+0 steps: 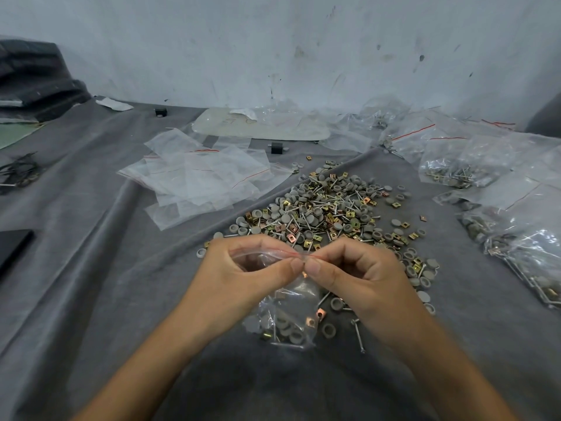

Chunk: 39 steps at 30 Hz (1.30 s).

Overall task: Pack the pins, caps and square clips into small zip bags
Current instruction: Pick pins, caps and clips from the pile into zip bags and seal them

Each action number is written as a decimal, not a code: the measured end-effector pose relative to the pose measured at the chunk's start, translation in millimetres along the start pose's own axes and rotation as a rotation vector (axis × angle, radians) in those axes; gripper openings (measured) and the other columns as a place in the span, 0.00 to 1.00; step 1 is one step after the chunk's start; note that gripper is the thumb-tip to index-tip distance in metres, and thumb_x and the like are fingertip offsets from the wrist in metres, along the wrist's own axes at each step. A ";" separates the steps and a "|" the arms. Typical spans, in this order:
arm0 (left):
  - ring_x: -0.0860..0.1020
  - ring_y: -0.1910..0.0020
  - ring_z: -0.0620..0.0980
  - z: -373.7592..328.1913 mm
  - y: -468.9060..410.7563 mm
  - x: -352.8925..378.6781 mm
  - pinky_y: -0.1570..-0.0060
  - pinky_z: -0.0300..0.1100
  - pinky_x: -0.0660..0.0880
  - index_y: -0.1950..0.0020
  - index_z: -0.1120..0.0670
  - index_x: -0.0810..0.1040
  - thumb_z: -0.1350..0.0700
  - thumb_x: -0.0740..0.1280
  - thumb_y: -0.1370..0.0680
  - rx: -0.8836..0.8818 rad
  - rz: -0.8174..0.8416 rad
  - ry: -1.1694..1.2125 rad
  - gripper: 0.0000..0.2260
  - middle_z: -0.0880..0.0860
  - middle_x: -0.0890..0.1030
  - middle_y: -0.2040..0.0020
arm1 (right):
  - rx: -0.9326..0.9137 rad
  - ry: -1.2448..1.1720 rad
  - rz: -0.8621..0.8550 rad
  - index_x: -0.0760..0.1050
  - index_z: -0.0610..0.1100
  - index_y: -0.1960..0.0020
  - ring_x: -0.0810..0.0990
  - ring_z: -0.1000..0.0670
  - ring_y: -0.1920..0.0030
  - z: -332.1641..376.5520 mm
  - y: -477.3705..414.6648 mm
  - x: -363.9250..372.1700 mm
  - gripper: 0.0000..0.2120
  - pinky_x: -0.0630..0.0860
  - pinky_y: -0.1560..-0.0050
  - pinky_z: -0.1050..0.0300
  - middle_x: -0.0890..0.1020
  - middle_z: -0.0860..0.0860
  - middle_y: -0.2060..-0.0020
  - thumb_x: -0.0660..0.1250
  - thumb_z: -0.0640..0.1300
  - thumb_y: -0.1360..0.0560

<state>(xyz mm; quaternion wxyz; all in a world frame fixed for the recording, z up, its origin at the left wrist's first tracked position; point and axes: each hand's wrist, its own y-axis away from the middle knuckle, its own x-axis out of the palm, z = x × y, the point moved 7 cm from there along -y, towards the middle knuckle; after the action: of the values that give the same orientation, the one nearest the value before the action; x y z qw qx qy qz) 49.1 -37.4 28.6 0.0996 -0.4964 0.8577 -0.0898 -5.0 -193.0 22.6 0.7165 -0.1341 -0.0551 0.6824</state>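
Note:
A small clear zip bag (285,317) with a red seal line hangs between my hands, holding several grey caps, pins and brass square clips at its bottom. My left hand (243,268) pinches the bag's top edge at the left. My right hand (361,268) pinches the same edge at the right, thumb tips nearly touching. Behind my hands lies a big loose pile of pins, caps and clips (328,208) on the grey cloth (91,268). A few loose caps and a pin (358,332) lie under my right wrist.
A stack of empty zip bags (200,177) lies to the left of the pile. Filled bags (455,165) and more filled bags (522,244) lie at the right. A dark flat object (12,247) sits at the left edge. A white wall stands behind.

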 end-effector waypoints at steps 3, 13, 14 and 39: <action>0.83 0.64 0.46 -2.4 0.4 -0.3 0.63 0.36 0.79 0.58 0.50 0.88 0.55 0.77 0.29 0.006 -0.020 0.001 0.02 0.53 0.87 0.62 | -0.014 0.026 0.001 0.85 0.49 0.56 0.77 0.49 0.66 1.2 -0.7 1.0 0.04 0.73 0.65 0.56 0.83 0.44 0.66 0.74 0.48 0.27; 0.81 0.64 0.50 -5.3 -1.7 -7.0 0.64 0.40 0.77 0.60 0.49 0.88 0.56 0.79 0.31 0.007 -0.075 0.001 0.04 0.55 0.86 0.62 | -0.060 0.051 0.023 0.83 0.49 0.56 0.73 0.59 0.70 4.3 -2.7 -1.4 0.03 0.69 0.69 0.68 0.79 0.55 0.70 0.72 0.47 0.25; 0.81 0.64 0.49 -5.7 -1.6 -8.6 0.64 0.39 0.77 0.59 0.49 0.88 0.55 0.79 0.31 0.014 -0.078 0.002 0.03 0.56 0.86 0.62 | -0.059 0.054 0.017 0.83 0.50 0.56 0.73 0.59 0.70 4.5 -2.5 -2.8 0.03 0.70 0.69 0.67 0.79 0.55 0.69 0.73 0.48 0.25; 0.74 0.70 0.42 4.9 -9.7 -58.2 0.73 0.33 0.70 0.58 0.49 0.87 0.45 0.79 0.32 0.102 -0.291 0.004 0.10 0.50 0.82 0.68 | 0.160 0.256 0.291 0.84 0.52 0.50 0.77 0.58 0.64 -24.0 4.5 11.2 0.07 0.74 0.62 0.64 0.82 0.56 0.64 0.71 0.54 0.22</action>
<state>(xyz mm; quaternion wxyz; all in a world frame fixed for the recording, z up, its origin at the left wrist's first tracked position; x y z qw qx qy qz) 86.8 8.2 31.1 0.1091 -0.6097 0.7711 -0.1475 -2.3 -184.5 -2.8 0.6198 -0.1687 0.1109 0.7584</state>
